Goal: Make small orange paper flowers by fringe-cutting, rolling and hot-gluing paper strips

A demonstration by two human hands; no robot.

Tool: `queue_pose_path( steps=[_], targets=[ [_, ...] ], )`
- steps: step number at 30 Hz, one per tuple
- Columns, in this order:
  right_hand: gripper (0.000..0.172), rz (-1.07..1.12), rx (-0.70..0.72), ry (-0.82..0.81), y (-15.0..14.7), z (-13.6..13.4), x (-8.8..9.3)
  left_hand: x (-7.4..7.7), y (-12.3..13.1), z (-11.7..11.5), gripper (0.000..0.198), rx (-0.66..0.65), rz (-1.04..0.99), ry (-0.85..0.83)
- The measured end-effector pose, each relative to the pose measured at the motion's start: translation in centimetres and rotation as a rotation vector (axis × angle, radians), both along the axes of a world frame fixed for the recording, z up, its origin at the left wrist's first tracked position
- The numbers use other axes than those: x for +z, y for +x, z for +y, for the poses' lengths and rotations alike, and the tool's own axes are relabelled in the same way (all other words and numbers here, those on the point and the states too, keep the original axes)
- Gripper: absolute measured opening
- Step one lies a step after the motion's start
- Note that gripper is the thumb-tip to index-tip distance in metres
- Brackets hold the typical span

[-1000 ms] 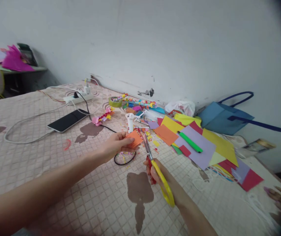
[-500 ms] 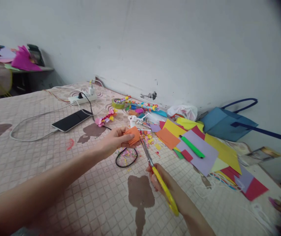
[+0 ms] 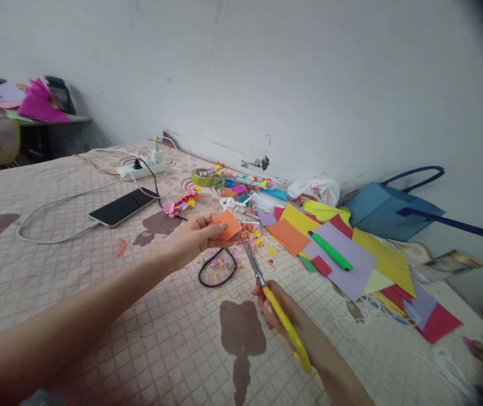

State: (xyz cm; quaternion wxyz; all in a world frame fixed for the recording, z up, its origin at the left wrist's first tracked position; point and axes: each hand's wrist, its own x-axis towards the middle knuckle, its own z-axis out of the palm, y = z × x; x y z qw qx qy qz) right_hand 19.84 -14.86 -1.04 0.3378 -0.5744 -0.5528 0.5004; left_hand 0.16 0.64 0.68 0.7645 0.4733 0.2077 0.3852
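Note:
Pinched between the thumb and fingers of my left hand (image 3: 201,234) is a small orange paper piece (image 3: 228,224) with thin cuts along one side. My right hand (image 3: 281,310) is closed around the yellow handles of a pair of scissors (image 3: 253,262). The blade tips lie at the paper's lower right corner; whether they touch it I cannot tell. Below the paper, a black cord loop (image 3: 218,285) lies on the tablecloth among tiny coloured paper scraps (image 3: 262,234).
Coloured paper sheets (image 3: 359,256) with a green marker (image 3: 329,251) spread to the right, before a blue bag (image 3: 393,208). Left are a phone (image 3: 123,208) on a cable and a power strip (image 3: 140,169). Green tape (image 3: 203,178) and decorated sticks (image 3: 245,181) lie near the wall.
My left hand has tilted the orange paper, so more of its flat face shows and it sits slightly higher. The scissors stay nearly in the same place.

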Motion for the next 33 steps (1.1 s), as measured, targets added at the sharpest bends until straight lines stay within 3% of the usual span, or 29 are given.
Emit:
queue_pose_path(
  steps=[8,19,33],
  targets=[
    [0.027,-0.016,0.013,0.032,-0.4,0.2,-0.2,-0.4,0.6,-1.4,0.022,-0.113,0.083,0.039],
    [0.026,0.007,-0.007,0.050,0.0,0.0,-1.2,0.0,0.7,-1.9,0.023,-0.080,0.165,0.096],
    [0.030,-0.067,-0.008,0.089,-0.3,-0.1,-0.4,-0.1,0.6,-1.9,0.026,-0.070,0.188,0.097]
  ],
)
